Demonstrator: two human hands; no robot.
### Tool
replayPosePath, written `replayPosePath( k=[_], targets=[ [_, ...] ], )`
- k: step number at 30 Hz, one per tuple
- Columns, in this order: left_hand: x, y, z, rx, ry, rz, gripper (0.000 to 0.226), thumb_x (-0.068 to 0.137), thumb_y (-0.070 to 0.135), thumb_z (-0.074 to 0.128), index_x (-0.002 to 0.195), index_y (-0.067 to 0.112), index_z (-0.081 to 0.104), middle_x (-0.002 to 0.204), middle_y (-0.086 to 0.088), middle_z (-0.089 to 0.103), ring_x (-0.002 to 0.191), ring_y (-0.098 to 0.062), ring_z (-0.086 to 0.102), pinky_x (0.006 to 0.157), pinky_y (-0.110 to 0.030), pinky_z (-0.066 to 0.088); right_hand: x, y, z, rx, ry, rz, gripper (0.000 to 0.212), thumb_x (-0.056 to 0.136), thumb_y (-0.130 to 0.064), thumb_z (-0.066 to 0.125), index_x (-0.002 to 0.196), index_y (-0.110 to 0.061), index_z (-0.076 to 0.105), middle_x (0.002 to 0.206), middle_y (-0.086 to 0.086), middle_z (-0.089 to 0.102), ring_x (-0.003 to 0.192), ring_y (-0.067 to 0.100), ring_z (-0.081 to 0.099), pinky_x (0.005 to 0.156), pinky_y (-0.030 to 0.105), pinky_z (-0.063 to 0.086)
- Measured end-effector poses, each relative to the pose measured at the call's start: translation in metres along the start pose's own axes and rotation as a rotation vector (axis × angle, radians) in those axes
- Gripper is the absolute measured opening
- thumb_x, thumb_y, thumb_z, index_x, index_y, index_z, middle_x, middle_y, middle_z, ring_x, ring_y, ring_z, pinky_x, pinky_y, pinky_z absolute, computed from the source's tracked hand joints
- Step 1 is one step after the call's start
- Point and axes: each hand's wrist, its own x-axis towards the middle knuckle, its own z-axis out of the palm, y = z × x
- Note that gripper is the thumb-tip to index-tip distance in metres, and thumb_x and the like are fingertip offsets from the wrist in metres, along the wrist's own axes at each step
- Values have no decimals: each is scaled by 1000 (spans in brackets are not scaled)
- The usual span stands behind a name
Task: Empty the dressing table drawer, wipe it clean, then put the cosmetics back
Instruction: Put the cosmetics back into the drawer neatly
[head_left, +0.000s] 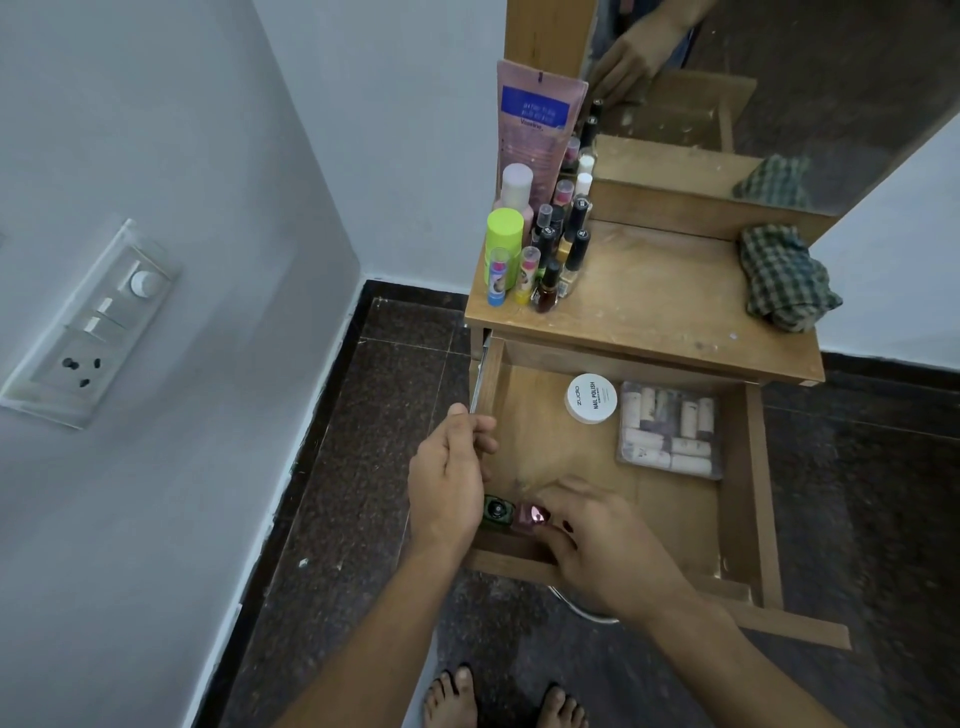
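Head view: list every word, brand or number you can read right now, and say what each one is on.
"ZUDIO" and "NAIL POLISH": lid of the round white tub in the drawer.
"Vaseline": pink tube on the tabletop; the lines on its blue panel are too blurred to read.
Small bottles beside it: labels too small to read.
Clear box of rolls: markings not readable.

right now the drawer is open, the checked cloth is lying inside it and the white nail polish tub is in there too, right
Not quite. The head view shows the checked cloth on the table top, not inside the drawer. The drawer is open, and the white nail polish tub is in it.
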Motion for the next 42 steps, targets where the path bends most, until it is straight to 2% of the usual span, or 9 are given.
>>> replayPosePath(
  k=[3, 6, 10, 13, 19, 26, 30, 35, 42],
  targets=[
    [0, -1, 0, -11, 6, -6, 49, 109, 41, 34, 89, 21, 74, 76, 2, 71, 63, -11, 62, 62, -26, 52, 2, -5, -12, -43, -51, -18, 37, 87, -31, 68, 123, -33, 62, 116, -16, 63, 107, 11, 61, 90, 35, 53],
    [1, -1, 0, -38, -2, -16, 51, 108, 44, 34, 88, 20, 74, 75, 0, 70, 63, -13, 62, 63, -34, 52, 16, -9, -47, -54, -18, -31, 41, 83, -43, 63, 124, -35, 63, 122, -14, 64, 108, 11, 64, 89, 35, 56],
    [1, -1, 1, -68, -13, -20, 51, 108, 43, 34, 87, 18, 74, 74, -2, 70, 60, -16, 59, 61, -35, 49, 71, -16, -110, 43, 398, 29, 27, 91, -29, 69, 118, -27, 70, 103, -12, 69, 81, 8, 67, 78, 35, 56],
    [0, -1, 2, -59, -10, -26, 51, 109, 42, 34, 88, 18, 74, 75, -2, 70, 61, -15, 60, 61, -32, 50, 124, -14, -146, -52, 610, 101, 24, 94, -27, 66, 118, -24, 71, 95, -11, 66, 76, 11, 62, 78, 32, 53],
    [2, -2, 3, -32, -14, -30, 51, 109, 43, 33, 89, 21, 74, 75, 0, 71, 61, -13, 61, 60, -29, 50, 171, -7, -155, -235, 482, 126, 29, 90, -28, 69, 119, -29, 71, 107, 0, 65, 93, 22, 60, 78, 33, 47],
    [4, -1, 3, -47, -16, -4, 50, 109, 40, 33, 90, 18, 74, 75, -1, 70, 63, -10, 61, 57, -19, 49, 171, -2, -152, -316, 420, 114, 23, 93, -15, 67, 114, -19, 75, 110, 5, 70, 98, 26, 63, 77, 30, 44],
    [3, -3, 3, -21, -34, -5, 51, 109, 41, 32, 91, 19, 74, 75, 0, 70, 61, -11, 61, 58, -23, 49, 161, -1, -157, -319, 442, 105, 19, 92, -14, 69, 110, -18, 76, 106, 4, 71, 92, 20, 60, 78, 29, 43],
    [0, -3, 2, 1, -43, -3, 50, 109, 42, 33, 90, 21, 74, 76, 0, 70, 61, -12, 61, 59, -28, 48, 106, -7, -160, -263, 547, 91, 14, 90, -29, 71, 99, -18, 76, 96, 0, 72, 85, 21, 65, 77, 35, 52],
    [-1, -1, 4, 25, -12, 0, 51, 109, 43, 33, 88, 21, 74, 76, 0, 71, 64, -11, 62, 60, -29, 48, 23, -13, -79, -95, 400, 212, 11, 83, -32, 80, 88, -23, 78, 84, -6, 72, 74, 14, 66, 72, 38, 56]
  ],
)
